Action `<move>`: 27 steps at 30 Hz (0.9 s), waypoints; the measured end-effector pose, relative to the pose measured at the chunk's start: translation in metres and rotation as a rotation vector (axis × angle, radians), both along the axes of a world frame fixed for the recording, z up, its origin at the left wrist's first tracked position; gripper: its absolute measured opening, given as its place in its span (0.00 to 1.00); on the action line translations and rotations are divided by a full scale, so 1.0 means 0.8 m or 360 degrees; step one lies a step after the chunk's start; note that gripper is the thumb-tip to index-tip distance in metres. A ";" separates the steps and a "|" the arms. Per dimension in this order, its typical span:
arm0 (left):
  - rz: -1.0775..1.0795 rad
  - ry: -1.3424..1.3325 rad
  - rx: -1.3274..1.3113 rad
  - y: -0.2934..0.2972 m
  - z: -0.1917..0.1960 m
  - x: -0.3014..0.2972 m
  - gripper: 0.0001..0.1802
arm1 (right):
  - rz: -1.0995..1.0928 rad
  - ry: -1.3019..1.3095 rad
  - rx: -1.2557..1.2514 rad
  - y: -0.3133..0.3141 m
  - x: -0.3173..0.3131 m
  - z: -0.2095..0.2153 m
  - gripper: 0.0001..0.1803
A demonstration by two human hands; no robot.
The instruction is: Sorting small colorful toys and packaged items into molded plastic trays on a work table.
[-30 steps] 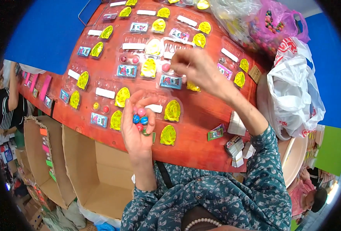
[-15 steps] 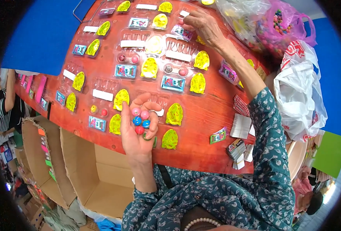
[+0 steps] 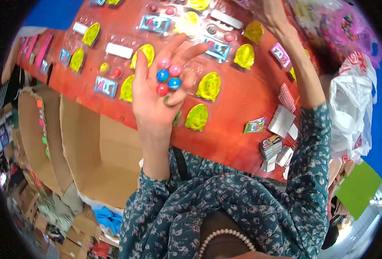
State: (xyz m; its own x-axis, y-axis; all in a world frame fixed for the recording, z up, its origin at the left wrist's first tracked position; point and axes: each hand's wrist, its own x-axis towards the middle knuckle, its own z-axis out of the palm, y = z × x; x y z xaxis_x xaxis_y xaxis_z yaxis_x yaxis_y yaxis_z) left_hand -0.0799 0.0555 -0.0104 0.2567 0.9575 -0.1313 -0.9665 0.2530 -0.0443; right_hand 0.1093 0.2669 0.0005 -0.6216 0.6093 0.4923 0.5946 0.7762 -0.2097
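Leftmost, an open cardboard box point(image 3: 80, 151) stands against the near edge of the red table point(image 3: 225, 129). Next, a clear tray carries a white strip point(image 3: 119, 50), a yellow and a red ball, and a blue packet point(image 3: 106, 86). Left hand point(image 3: 156, 103): palm up, little and ring fingers curled round small balls point(image 3: 174, 83) (two pink, two blue, one red); a green bit below is mostly finger-covered. This hand blocks part of a tray behind it. Right of it lie yellow egg-shaped pieces point(image 3: 208, 86), a green packet point(image 3: 255, 125) and card stacks point(image 3: 271, 146). Right hand point(image 3: 274, 12): blurred, cut by the upper edge; grip cannot be told. Its forearm crosses before the white bag point(image 3: 353, 108) and purple bag point(image 3: 350, 32).
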 end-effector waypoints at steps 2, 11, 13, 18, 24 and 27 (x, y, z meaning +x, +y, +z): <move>-0.0015 -0.0063 0.0049 0.010 -0.001 0.011 0.39 | -0.0144 0.0024 -0.0359 -0.037 0.003 0.044 0.04; 0.0181 -0.0250 -0.0008 -0.005 -0.008 0.005 0.35 | 0.0742 0.0799 -0.0661 -0.149 -0.055 0.069 0.08; 0.0293 -0.0314 -0.0124 -0.006 -0.011 0.004 0.34 | 0.0374 0.0309 -0.0483 -0.176 -0.058 0.102 0.06; 0.0058 -0.0432 0.0452 -0.006 -0.018 0.003 0.32 | 0.0647 0.0379 -0.0543 -0.209 -0.057 0.051 0.10; 0.0376 0.0330 -0.0143 -0.012 0.013 0.020 0.32 | 0.0606 0.0335 -0.0741 -0.239 -0.067 0.035 0.11; 0.0352 -0.0032 0.0139 -0.014 -0.007 0.008 0.31 | 0.0566 0.0265 -0.0912 -0.240 -0.066 0.041 0.12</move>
State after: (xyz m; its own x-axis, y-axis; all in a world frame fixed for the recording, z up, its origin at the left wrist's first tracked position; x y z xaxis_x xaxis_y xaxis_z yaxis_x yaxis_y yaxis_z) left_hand -0.0733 0.0443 -0.0159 0.0412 0.9983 -0.0422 -0.9979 0.0390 -0.0514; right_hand 0.0564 0.0746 0.0332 -0.7759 0.5747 0.2600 0.2488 0.6576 -0.7111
